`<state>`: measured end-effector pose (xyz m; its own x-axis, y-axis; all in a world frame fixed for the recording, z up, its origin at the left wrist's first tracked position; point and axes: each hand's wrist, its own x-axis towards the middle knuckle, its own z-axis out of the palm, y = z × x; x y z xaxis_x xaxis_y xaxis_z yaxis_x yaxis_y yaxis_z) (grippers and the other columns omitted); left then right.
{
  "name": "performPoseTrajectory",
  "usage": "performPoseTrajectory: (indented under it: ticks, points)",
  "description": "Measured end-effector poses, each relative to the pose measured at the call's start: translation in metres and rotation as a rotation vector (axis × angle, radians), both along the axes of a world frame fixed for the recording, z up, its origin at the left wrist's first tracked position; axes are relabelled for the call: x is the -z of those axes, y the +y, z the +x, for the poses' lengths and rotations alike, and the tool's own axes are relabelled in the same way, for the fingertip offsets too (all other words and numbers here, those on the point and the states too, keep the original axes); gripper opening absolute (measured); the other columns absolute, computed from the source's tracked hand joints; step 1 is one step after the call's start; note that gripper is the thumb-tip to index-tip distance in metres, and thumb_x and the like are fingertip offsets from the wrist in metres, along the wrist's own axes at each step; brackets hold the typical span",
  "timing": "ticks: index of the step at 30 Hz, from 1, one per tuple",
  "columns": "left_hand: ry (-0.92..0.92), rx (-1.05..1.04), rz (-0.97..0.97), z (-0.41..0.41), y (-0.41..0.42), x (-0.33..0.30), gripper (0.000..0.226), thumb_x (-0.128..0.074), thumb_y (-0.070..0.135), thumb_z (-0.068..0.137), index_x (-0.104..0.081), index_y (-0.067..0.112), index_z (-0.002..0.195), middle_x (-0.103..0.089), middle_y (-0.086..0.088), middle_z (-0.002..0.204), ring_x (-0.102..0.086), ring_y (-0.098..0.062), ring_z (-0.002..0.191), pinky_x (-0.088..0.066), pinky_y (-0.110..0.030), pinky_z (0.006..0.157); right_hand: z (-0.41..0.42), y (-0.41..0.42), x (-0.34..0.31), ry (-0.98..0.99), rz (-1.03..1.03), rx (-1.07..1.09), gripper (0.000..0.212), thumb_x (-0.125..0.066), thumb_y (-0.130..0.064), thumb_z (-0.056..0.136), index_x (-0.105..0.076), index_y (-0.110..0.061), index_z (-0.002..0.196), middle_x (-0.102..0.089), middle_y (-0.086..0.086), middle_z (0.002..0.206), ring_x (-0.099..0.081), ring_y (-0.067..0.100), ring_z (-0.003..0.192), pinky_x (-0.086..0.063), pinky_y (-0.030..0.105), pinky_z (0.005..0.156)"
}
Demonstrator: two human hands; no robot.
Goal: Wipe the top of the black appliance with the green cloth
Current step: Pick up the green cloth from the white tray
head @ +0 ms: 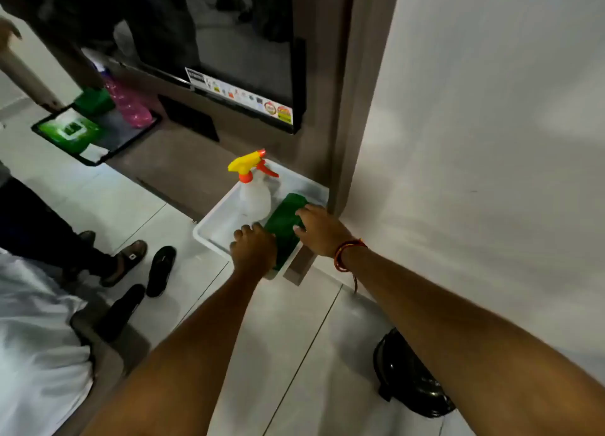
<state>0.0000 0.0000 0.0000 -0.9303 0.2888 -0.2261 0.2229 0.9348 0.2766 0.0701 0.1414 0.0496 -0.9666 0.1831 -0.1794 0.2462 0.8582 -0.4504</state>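
dim, soft, slightly blurred wide-angle view; edges bend, glare on the white wall (491,140).

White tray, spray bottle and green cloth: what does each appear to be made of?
The white tray looks like smooth moulded plastic, with a rounded rim and a slight sheen. The spray bottle seems to be translucent plastic; its yellow and orange trigger head is opaque plastic. The green cloth looks like matte, soft fabric, folded flat; its weave is too blurred to tell.

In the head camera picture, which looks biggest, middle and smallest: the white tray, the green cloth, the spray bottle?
Largest to smallest:
1. White tray
2. Green cloth and spray bottle look about alike, and hands cover part of the cloth, so I won't rank them.
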Motion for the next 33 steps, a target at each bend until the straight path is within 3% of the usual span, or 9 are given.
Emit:
performPoseTrajectory:
  ticks: [5, 10, 13, 16, 22, 25, 27, 30, 33]
  points:
    - [-0.139, -0.067, -0.037, -0.024, 0.000, 0.027, 0.056, -0.056, 0.053, 0.094, -0.059, 0.008, 0.127, -0.058, -0.018, 0.131, -0.049, -0.039, 0.126, -0.045, -0.054, 0.102, -0.014, -0.012, 0.024, -0.111, -0.073, 0.014, 0.039, -0.047, -0.023, 0.107, -0.056, -0.001, 0.137, -0.058, 0.017, 0.141, -0.053, 0.031, 0.135, -0.043, 0.041, 0.116]
    - [-0.159, -0.117, 0.040, -0.026, 0.009, 0.032, 0.048, -0.065, 0.042, 0.093, -0.057, 0.008, 0.125, -0.054, -0.019, 0.132, -0.047, -0.039, 0.126, -0.044, -0.054, 0.104, 0.007, -0.006, 0.036, -0.098, -0.125, 0.017, 0.045, -0.041, -0.021, 0.109, -0.044, -0.008, 0.151, -0.048, 0.013, 0.156, -0.042, 0.028, 0.147, -0.036, 0.040, 0.121]
    - [-0.038, -0.115, 0.135, -0.018, 0.017, 0.015, 0.039, -0.063, 0.032, 0.096, -0.057, 0.006, 0.125, -0.056, -0.018, 0.128, -0.053, -0.037, 0.118, -0.050, -0.053, 0.101, 0.017, 0.002, 0.028, -0.038, -0.140, 0.035, 0.044, -0.041, -0.017, 0.108, -0.043, -0.010, 0.152, -0.048, 0.012, 0.156, -0.043, 0.029, 0.147, -0.037, 0.041, 0.120]
    - [0.134, 0.039, 0.221, 0.002, 0.024, -0.015, 0.035, -0.063, 0.028, 0.096, -0.057, 0.007, 0.123, -0.065, -0.015, 0.118, -0.063, -0.033, 0.104, -0.057, -0.049, 0.092, 0.029, 0.010, 0.010, 0.069, -0.135, 0.030, 0.046, -0.045, -0.012, 0.107, -0.042, -0.008, 0.153, -0.047, 0.014, 0.156, -0.044, 0.032, 0.146, -0.037, 0.042, 0.121]
    - [0.419, 0.380, 0.292, 0.072, 0.032, -0.073, 0.034, -0.059, 0.041, 0.094, -0.069, 0.011, 0.106, -0.075, -0.011, 0.101, -0.069, -0.032, 0.089, -0.056, -0.043, 0.082, 0.072, 0.037, -0.020, 0.242, 0.005, -0.092, 0.070, -0.063, 0.002, 0.094, -0.034, -0.003, 0.157, -0.034, 0.016, 0.165, -0.033, 0.035, 0.153, -0.031, 0.046, 0.126]
    - [0.483, 0.465, 0.312, 0.103, 0.037, -0.087, 0.029, -0.064, 0.035, 0.090, -0.070, 0.009, 0.101, -0.073, -0.013, 0.094, -0.066, -0.031, 0.083, -0.053, -0.041, 0.076, 0.104, 0.062, -0.019, 0.232, -0.028, -0.083, 0.073, -0.073, -0.005, 0.089, -0.040, -0.005, 0.154, -0.040, 0.018, 0.161, -0.036, 0.037, 0.151, -0.033, 0.045, 0.125]
    - [0.488, 0.511, 0.356, 0.124, 0.046, -0.089, 0.024, -0.068, 0.030, 0.088, -0.071, 0.011, 0.101, -0.073, -0.011, 0.092, -0.065, -0.028, 0.082, -0.053, -0.038, 0.074, 0.124, 0.074, -0.017, 0.221, -0.060, -0.039, 0.064, -0.075, -0.016, 0.090, -0.049, -0.008, 0.148, -0.046, 0.015, 0.157, -0.042, 0.034, 0.147, -0.037, 0.046, 0.123]
    - [0.356, 0.563, 0.511, 0.166, 0.078, -0.070, 0.018, -0.073, 0.020, 0.085, -0.069, 0.016, 0.102, -0.072, -0.004, 0.091, -0.061, -0.014, 0.077, -0.049, -0.027, 0.068, 0.170, 0.105, 0.003, 0.223, -0.134, 0.085, 0.035, -0.073, -0.017, 0.092, -0.063, -0.006, 0.124, -0.066, 0.017, 0.129, -0.060, 0.033, 0.122, -0.049, 0.049, 0.109]
    - [-0.047, 0.379, 0.699, 0.198, 0.116, -0.024, 0.012, -0.069, 0.022, 0.088, -0.064, 0.026, 0.099, -0.069, 0.003, 0.086, -0.067, -0.009, 0.065, -0.054, -0.019, 0.055, 0.229, 0.139, 0.041, 0.139, -0.220, 0.250, 0.021, -0.067, -0.009, 0.090, -0.064, -0.008, 0.110, -0.071, 0.013, 0.106, -0.066, 0.028, 0.098, -0.057, 0.049, 0.090]
